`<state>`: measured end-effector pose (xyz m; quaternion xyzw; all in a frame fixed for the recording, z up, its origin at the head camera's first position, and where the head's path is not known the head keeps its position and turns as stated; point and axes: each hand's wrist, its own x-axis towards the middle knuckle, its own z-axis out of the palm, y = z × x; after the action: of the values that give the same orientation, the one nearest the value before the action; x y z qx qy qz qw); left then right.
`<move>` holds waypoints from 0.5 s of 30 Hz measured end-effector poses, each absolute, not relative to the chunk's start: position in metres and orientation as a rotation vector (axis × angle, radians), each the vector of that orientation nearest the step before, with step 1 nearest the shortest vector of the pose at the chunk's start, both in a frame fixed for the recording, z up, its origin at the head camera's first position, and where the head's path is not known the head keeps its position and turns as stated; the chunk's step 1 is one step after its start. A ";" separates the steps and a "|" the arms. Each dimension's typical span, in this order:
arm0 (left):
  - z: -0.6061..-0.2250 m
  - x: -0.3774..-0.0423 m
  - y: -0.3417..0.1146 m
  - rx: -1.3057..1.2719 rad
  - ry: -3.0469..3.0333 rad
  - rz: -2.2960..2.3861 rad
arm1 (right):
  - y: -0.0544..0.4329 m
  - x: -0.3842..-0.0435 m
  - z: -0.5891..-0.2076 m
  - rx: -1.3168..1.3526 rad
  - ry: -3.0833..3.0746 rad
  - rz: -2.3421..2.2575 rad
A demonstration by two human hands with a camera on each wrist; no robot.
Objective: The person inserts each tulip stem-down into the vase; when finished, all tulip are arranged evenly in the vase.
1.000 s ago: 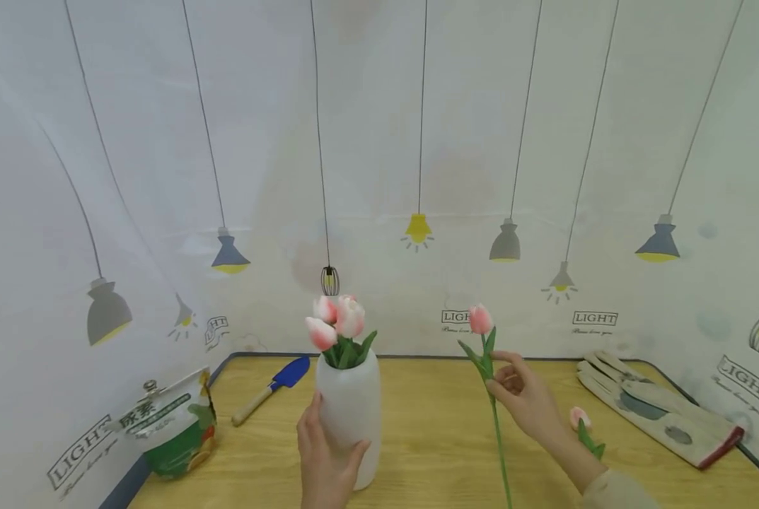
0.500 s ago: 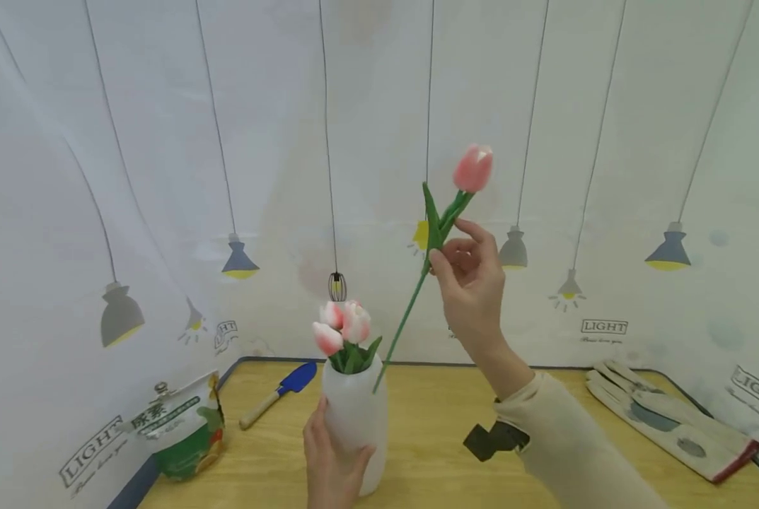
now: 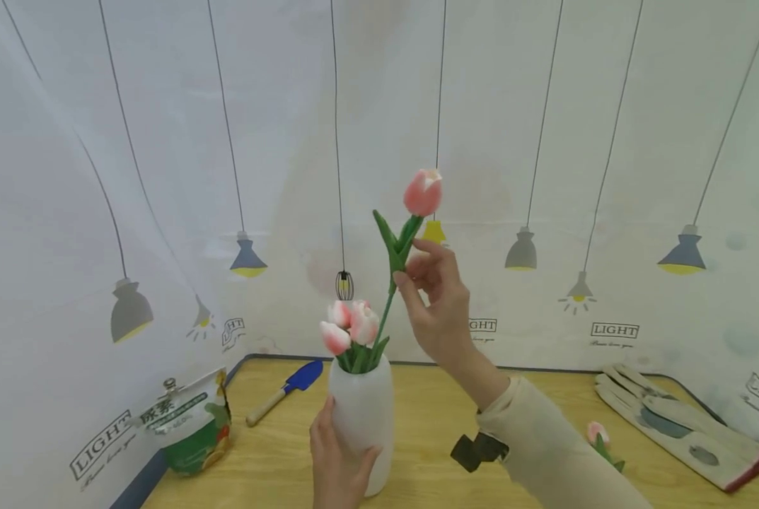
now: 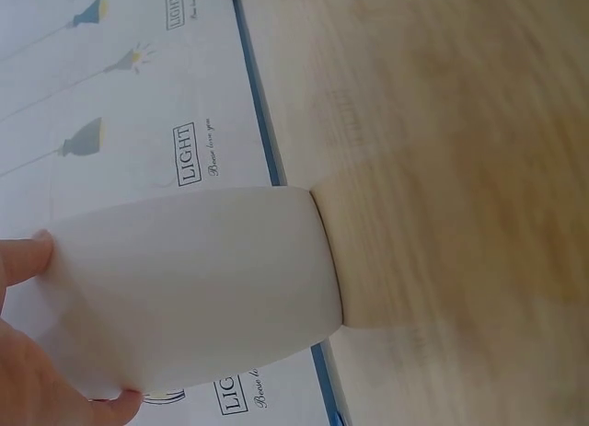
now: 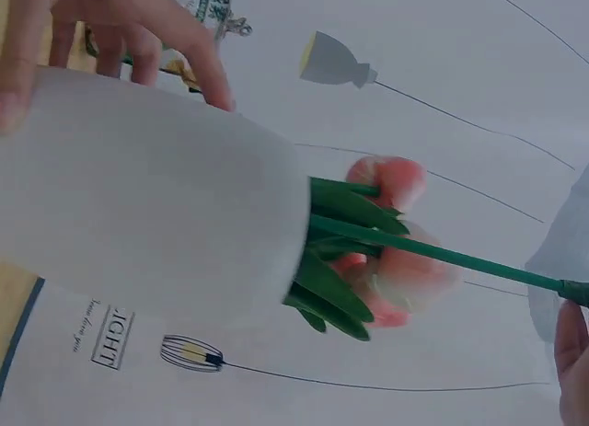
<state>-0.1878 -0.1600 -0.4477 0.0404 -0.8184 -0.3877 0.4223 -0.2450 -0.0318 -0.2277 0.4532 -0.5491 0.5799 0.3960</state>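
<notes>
A white vase [image 3: 361,403] stands upright on the wooden table, holding several pink-and-white tulips [image 3: 363,324] with green leaves. My left hand [image 3: 341,459] grips the vase's near left side, fingers and thumb curled about it; the left wrist view shows the fingertips on the vase wall [image 4: 193,279]. Above the vase, my right hand [image 3: 439,304] pinches another pink tulip [image 3: 422,192] just below its leaves. That tulip's green stem [image 5: 442,251] slants down into the vase mouth, as the right wrist view shows. Its lower end is hidden inside.
At left stands a green-and-white bag [image 3: 191,428] with a clip. A blue trowel [image 3: 303,376] with a wooden handle lies behind the vase to the left. One more tulip [image 3: 598,433] lies at right, partly behind my sleeve, near a pair of work gloves [image 3: 665,424]. Printed walls enclose the table.
My right hand has lifted the tulip from the right side of the table, carried it left over the vase, then lowered its stem into the mouth. The left hand keeps its grip on the vase.
</notes>
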 end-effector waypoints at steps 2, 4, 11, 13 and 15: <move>-0.448 -0.188 -0.160 0.108 -2.057 -0.966 | -0.034 -0.243 -0.238 1.209 -1.375 1.417; -0.448 -0.188 -0.159 0.122 -2.066 -0.965 | -0.037 -0.242 -0.249 1.251 -1.332 1.355; -0.447 -0.189 -0.159 0.113 -2.073 -0.968 | -0.034 -0.242 -0.240 1.198 -1.307 1.319; -0.447 -0.189 -0.159 0.114 -2.071 -0.968 | -0.034 -0.243 -0.230 1.176 -1.374 1.374; -0.447 -0.187 -0.159 0.117 -2.068 -0.963 | -0.035 -0.244 -0.225 1.165 -1.457 1.389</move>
<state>-0.1872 -0.1591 -0.4465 0.0465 -0.8235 -0.3835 0.4154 -0.2437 -0.0354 -0.2253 0.4598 -0.5752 0.5481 0.3967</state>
